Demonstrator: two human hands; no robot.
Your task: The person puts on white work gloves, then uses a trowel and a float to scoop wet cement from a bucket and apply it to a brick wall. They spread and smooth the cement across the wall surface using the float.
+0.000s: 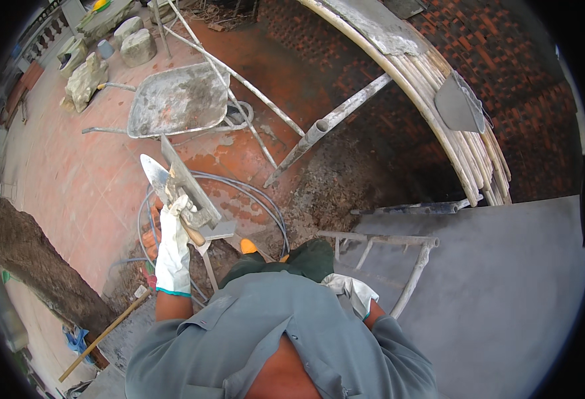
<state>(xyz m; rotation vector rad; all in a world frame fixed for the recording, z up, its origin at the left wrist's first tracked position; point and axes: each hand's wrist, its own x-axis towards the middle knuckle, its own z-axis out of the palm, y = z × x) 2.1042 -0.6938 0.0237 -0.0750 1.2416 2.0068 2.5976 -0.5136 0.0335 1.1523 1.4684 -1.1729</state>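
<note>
My left hand [175,223], in a white glove with a teal cuff, is raised in front of me. Its fingers close around a pointing trowel with a wooden handle [193,234] and a pale pointed blade [153,174]. A long flat plastering float [192,189], crusted with grey mortar, sits against the trowel in the same grip. My right hand [353,290], also in a white glove, hangs low by my right hip, beside a metal scaffold frame [415,272]. Its fingers are partly hidden by my body, so their pose does not show clearly.
A mortar-stained wheelbarrow [179,100] stands ahead on reddish paving, near slanting poles [302,143]. A grey hose [266,199] loops around my feet. Up right, a bucket [460,105] sits on a bamboo platform [432,86]. A smooth grey surface [505,259] lies right; a trunk [36,249] left.
</note>
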